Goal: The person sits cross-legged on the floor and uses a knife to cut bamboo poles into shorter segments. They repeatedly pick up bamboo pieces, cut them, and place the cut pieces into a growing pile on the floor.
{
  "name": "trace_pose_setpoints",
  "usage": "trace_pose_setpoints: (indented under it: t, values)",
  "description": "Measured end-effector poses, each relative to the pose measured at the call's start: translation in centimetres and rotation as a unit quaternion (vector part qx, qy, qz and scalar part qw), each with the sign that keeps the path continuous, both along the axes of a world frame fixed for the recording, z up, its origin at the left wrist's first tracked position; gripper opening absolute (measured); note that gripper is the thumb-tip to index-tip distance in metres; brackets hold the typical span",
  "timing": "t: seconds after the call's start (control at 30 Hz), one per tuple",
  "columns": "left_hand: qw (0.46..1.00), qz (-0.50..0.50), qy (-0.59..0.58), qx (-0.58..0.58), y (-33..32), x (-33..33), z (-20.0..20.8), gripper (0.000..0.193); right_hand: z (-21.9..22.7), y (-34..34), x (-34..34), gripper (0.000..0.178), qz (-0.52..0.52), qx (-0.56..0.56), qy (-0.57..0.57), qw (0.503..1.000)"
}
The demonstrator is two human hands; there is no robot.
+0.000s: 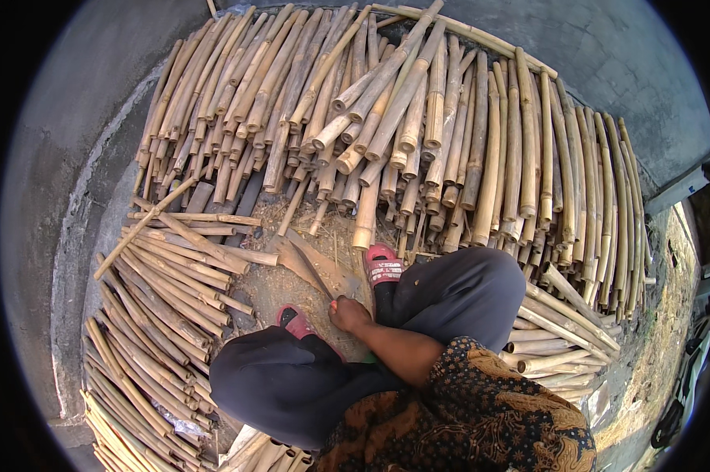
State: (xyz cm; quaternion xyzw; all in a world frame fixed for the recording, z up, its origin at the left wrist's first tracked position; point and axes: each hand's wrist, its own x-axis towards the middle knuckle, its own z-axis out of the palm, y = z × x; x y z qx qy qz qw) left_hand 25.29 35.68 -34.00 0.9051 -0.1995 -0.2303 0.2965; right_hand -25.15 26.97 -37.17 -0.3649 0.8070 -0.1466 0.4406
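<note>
My right hand [350,315] is closed around the handle of a long knife [314,271], between my knees. Its narrow dark blade points away and to the left, and a bit of orange-red handle shows at my fingers. Below the blade lies a flat brown piece [339,274] that looks like board or wood, on ground strewn with shavings. My left hand is out of sight. Just beyond the knife, a large pile of cut bamboo poles [370,206] slopes down toward my feet.
More bamboo lengths [174,275] fan out on the left, with one pole [146,228] lying across them. Another stack [563,338] sits beside my right knee. Pink sandals [384,266] are on my feet. A grey wall [48,157] curves around the left and back.
</note>
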Motion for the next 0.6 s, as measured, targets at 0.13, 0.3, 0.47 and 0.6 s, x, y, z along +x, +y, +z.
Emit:
trace_pose_setpoints:
  t: [0.13,0.3,0.47,0.6]
  values:
    - [0.999,-0.033,0.008,0.005,0.3,-0.8,-0.5,0.057,0.0,-0.2,0.6,0.044,0.005,0.002,0.008,1.000]
    - [0.998,-0.054,-0.007,0.016,0.5,-0.6,-0.4,0.057,0.9,-0.2,0.7,0.044,-0.006,0.009,-0.003,1.000]
    - [0.997,-0.062,-0.025,0.041,0.3,-0.3,-0.4,0.056,1.1,0.1,0.1,0.044,0.001,0.006,-0.008,1.000]
    - [0.995,-0.066,-0.044,0.062,0.7,0.1,-0.1,0.055,0.8,0.2,-0.4,0.044,-0.007,0.010,-0.013,1.000]
